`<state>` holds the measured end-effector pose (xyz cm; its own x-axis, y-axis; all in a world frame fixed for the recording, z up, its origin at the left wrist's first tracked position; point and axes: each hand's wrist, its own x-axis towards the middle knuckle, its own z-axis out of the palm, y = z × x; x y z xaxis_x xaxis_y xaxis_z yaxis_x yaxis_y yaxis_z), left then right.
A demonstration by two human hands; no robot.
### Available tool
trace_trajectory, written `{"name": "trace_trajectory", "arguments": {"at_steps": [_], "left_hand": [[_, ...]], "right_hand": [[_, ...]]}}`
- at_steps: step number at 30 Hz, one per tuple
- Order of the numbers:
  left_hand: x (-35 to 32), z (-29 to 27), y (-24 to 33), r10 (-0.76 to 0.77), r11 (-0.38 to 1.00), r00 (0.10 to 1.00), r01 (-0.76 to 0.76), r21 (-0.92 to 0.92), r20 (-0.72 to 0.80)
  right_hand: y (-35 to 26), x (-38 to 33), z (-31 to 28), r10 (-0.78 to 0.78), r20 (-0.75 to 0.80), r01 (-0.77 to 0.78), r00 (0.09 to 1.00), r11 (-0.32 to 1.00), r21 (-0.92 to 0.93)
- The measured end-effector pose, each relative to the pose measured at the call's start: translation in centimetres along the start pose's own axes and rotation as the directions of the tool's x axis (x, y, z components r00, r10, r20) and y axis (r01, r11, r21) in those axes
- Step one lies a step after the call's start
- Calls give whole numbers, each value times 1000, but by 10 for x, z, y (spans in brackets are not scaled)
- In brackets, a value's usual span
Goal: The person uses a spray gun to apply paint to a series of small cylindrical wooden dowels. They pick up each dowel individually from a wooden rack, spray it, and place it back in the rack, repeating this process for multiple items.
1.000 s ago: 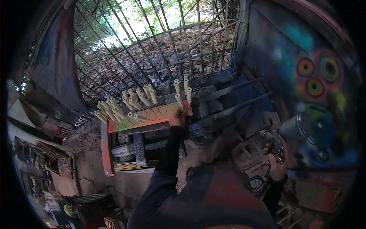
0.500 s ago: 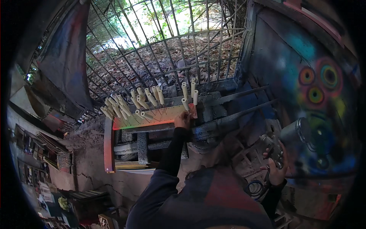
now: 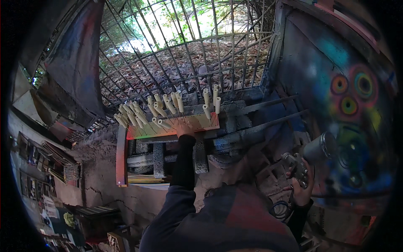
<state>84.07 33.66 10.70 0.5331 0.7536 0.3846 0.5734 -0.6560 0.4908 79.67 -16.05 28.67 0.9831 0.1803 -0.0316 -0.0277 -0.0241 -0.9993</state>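
My left hand (image 3: 184, 128) is over the near edge of a long board (image 3: 147, 132), tinted red, green and yellow. Its fingers are among thin rods and too unclear to show whether they pinch one. Pale hollow cylinders (image 3: 168, 106) stand or lean on these rods along the board, mostly left of the hand. A smaller group of cylinders (image 3: 206, 111) stands at its right end. Off to the right, my right hand (image 3: 303, 191) is wrapped round a metal spray gun (image 3: 299, 169), with a grey cylindrical cup (image 3: 321, 147) attached.
Behind the board is a metal grille (image 3: 197, 50), with dry leaves beyond. A paint-splashed panel (image 3: 350, 138) rises on the right. Dark bars (image 3: 260, 122) extend right from the board. Stacked sheets (image 3: 147, 179) lie beneath it, and a shelf with clutter (image 3: 98, 218) stands lower left.
My left hand has moved left along the board, away from the right-hand cylinders. My right hand still grips the spray gun, which is turned slightly. The view has shifted a little.
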Motion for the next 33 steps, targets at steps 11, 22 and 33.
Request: {"name": "trace_trajectory", "arguments": {"at_steps": [11,22,33], "left_hand": [[34,-5,-4,-107,984,957,63,166,271],[-94,-103,129,634,672,761,-455,-584,137],[-125,-39,193,787,551,462,-227,-803,409]], "right_hand": [[-14,-4,3,27,125,-35,992,998,61],[-33,0,3,46,44,-49,998,996,78],[-62,3,8,-185,-44,176,982,972,-156]]}}
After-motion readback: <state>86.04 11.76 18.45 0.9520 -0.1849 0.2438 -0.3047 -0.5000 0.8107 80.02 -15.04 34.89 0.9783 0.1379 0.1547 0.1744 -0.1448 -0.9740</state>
